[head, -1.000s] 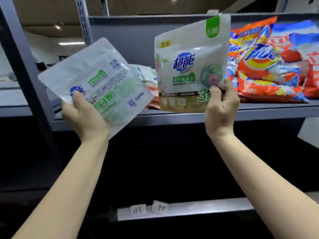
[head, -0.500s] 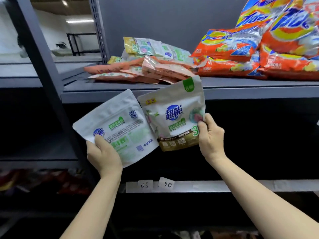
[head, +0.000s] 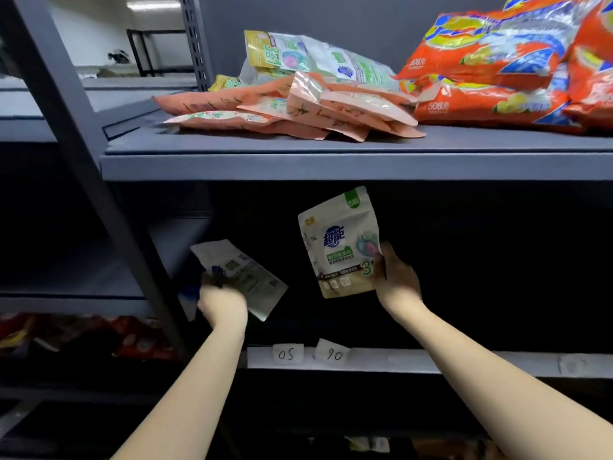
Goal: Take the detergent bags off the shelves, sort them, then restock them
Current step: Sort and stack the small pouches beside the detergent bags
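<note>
While both arms reached into the dark space under the upper shelf (head: 331,166), each hand held one small detergent bag. The left hand (head: 221,302) gripped a white bag (head: 245,277) by its lower edge, with the fingers curled round it. That bag was tilted, with its back side showing green print. The right hand (head: 396,277) held a cream bag (head: 341,244) at its right edge, the thumb pressed on the front and the fingers wrapped behind. That bag stood nearly upright, with blue letters and a green patch on its front. The two bags were apart, with a dark gap between them.

On the upper shelf lay a pile of flat pink bags (head: 298,111), with a few white and green bags (head: 318,59) on top of them at the back. Just beside them on the right sat big orange bags (head: 491,78) stacked on each other. Below the hands, the lower shelf edge (head: 431,361) had two small paper tags: one tag (head: 287,354) read 05 and the other tag (head: 332,353) read 90. Far to the left, red packs (head: 139,340) showed dimly on another low shelf.
</note>
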A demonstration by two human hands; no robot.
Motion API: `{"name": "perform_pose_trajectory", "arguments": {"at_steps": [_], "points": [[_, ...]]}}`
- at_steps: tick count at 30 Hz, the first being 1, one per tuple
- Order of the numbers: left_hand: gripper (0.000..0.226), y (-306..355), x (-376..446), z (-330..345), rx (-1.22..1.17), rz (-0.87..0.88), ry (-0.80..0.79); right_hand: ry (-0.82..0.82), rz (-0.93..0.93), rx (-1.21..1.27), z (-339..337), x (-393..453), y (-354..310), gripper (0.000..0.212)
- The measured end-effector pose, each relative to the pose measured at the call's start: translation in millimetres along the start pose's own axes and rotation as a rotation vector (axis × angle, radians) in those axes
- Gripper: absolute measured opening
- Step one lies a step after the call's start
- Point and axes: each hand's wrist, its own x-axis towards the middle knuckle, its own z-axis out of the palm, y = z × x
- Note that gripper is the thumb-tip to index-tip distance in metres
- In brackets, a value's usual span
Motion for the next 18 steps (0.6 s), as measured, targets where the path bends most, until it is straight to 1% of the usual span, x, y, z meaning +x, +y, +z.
{"name": "perform_pose_trajectory", "arguments": {"at_steps": [2, 4, 6, 8, 11, 13, 15, 17, 18], "points": [[0.030, 0.9, 18.8, 9.8, 0.028, 0.060, -0.007, -0.007, 0.013, 0.022, 9.0, 8.3, -0.4, 0.021], [0.028, 3.9, 36.6, 18.4, -0.005, 0.146, 0.047, 0.017, 0.022, 0.065, 17.7, 15.8, -1.7, 0.027], [0.030, 4.1, 56.3, 30.0, -0.005, 0.264, 0.087, 0.039, 0.046, 0.058, 28.6, 25.7, -2.7, 0.035], [0.030, 4.8, 75.8, 44.2, 0.082, 0.356, 0.088, 0.052, 0.084, 0.071, 40.3, 36.4, -1.3, 0.037], [0.030, 8.4, 100.5, 71.2, 0.153, 0.473, 0.102, 0.043, 0.094, 0.134, 56.8, 48.2, 4.5, 0.031], [0.025, 11.2, 112.3, 89.6, 0.145, 0.548, 0.114, 0.017, 0.076, 0.152, 67.1, 54.2, 10.3, 0.021], [0.018, 10.9, 122.1, 106.8, 0.109, 0.663, 0.120, 0.011, 0.063, 0.138, 75.5, 61.4, 15.4, 0.011], [0.020, 7.4, 136.9, 126.1, 0.113, 0.819, 0.130, 0.010, 0.060, 0.116, 82.0, 69.3, 20.4, 0.010], [0.016, 6.8, 143.9, 134.1, 0.158, 0.860, 0.119, 0.005, 0.059, 0.109, 84.7, 72.8, 22.8, 0.012]]}}
